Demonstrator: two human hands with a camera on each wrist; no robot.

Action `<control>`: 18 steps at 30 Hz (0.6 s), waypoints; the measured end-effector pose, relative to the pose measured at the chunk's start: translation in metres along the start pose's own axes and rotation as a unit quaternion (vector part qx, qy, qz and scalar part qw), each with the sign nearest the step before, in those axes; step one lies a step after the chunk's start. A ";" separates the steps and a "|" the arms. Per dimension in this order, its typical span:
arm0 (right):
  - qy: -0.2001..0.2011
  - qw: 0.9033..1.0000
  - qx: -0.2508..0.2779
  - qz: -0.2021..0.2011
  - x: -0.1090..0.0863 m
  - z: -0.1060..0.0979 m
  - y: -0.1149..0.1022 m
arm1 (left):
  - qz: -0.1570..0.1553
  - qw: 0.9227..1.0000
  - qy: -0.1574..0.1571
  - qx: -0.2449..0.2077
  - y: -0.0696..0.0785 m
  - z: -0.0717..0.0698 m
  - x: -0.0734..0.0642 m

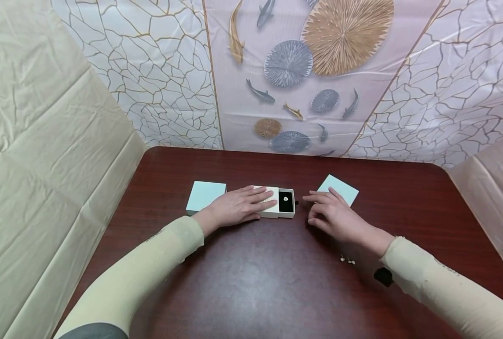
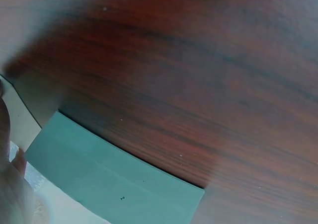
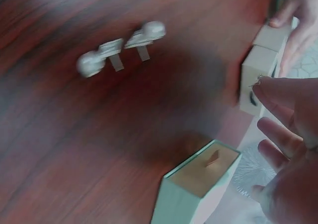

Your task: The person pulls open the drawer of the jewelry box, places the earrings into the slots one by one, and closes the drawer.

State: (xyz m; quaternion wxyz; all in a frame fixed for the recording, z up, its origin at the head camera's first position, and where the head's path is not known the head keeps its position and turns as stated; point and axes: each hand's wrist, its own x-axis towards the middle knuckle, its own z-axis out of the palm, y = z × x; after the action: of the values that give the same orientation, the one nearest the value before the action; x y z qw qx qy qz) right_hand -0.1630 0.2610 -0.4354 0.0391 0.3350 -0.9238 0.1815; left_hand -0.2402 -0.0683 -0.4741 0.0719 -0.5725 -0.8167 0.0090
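A cream drawer box [image 1: 272, 213] lies near the middle of the table with its drawer pulled partly out to the right. In the drawer, a small flower-like ornament [image 1: 286, 198] sits on black lining. My left hand [image 1: 240, 205] rests on the box's sleeve, its fingers mostly straight across the top. Just right of the drawer hovers my right hand [image 1: 332, 214]. A tiny shiny piece, like an earring [image 3: 258, 81], is pinched at its fingertips in the right wrist view; its exact shape is too small to tell. The other fingers are spread loosely.
Pale-blue boxes stand left [image 1: 206, 194] and right [image 1: 345, 190] of the cream box; the right one shows a tan end with a pull tab. Two white-balled earrings [image 3: 117, 47] lie nearer the table's front, close to a black object [image 1: 383, 277] by the right sleeve.
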 end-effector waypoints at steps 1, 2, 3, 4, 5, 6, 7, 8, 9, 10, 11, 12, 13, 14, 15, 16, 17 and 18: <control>-0.005 1.000 0.014 0.008 0.002 -0.002 -0.001 | 0.000 1.000 0.000 0.000 0.000 0.000 0.000; -0.009 0.999 0.029 0.016 0.004 -0.003 -0.002 | 0.000 1.000 0.001 -0.001 0.000 0.000 0.000; -0.012 0.999 0.044 0.023 0.006 -0.004 -0.003 | 0.000 1.000 0.001 -0.002 0.000 -0.001 0.000; -0.015 0.998 0.058 0.031 0.008 -0.005 -0.004 | 0.000 1.000 0.002 -0.003 0.000 -0.001 0.000; -0.016 0.997 0.070 0.037 0.010 -0.006 -0.005 | -0.001 1.000 0.002 -0.006 0.000 -0.001 0.000; -0.016 0.996 0.080 0.041 0.012 -0.007 -0.006 | -0.001 1.000 0.002 -0.010 0.000 -0.002 0.000; -0.015 0.995 0.088 0.044 0.015 -0.007 -0.007 | 0.000 1.000 0.002 -0.013 0.000 -0.002 0.000; -0.014 0.994 0.096 0.048 0.017 -0.008 -0.008 | 0.000 1.000 0.003 -0.017 0.000 -0.002 0.000; -0.012 0.993 0.103 0.052 0.020 -0.008 -0.009 | 0.000 1.000 0.003 -0.020 0.000 -0.002 0.000; -0.010 0.992 0.109 0.056 0.022 -0.007 -0.009 | 0.000 1.000 0.003 -0.022 0.000 -0.002 0.000; -0.008 0.992 0.114 0.059 0.025 -0.007 -0.010 | 0.000 1.000 0.003 -0.024 0.001 -0.002 0.000; -0.008 0.991 0.120 0.064 0.027 -0.007 -0.010 | 0.000 1.000 0.004 -0.025 0.001 -0.002 0.000; -0.008 0.990 0.125 0.072 0.029 -0.006 -0.011 | -0.001 1.000 0.004 -0.024 0.001 -0.002 0.000; -0.008 0.988 0.130 0.077 0.031 -0.005 -0.011 | -0.001 1.000 0.004 -0.024 0.001 -0.002 0.000; -0.008 0.987 0.134 0.083 0.033 -0.004 -0.011 | -0.001 1.000 0.004 -0.024 0.001 -0.002 0.000; -0.011 0.986 0.138 0.090 0.035 -0.003 -0.011 | -0.001 1.000 0.004 -0.024 0.001 -0.002 0.000; -0.013 0.985 0.142 0.096 0.037 -0.002 -0.011 | -0.001 1.000 0.005 -0.024 0.001 -0.003 0.000; -0.014 0.984 0.145 0.099 0.039 -0.001 -0.011 | -0.001 1.000 0.004 -0.024 0.001 -0.003 0.000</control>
State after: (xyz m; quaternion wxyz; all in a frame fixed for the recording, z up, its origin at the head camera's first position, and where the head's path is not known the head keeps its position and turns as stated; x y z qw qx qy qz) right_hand -0.1863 0.2302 -0.4239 -0.0414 0.2463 -0.9167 0.3118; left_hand -0.2387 -0.0684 -0.4716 0.0621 -0.5732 -0.8170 -0.0128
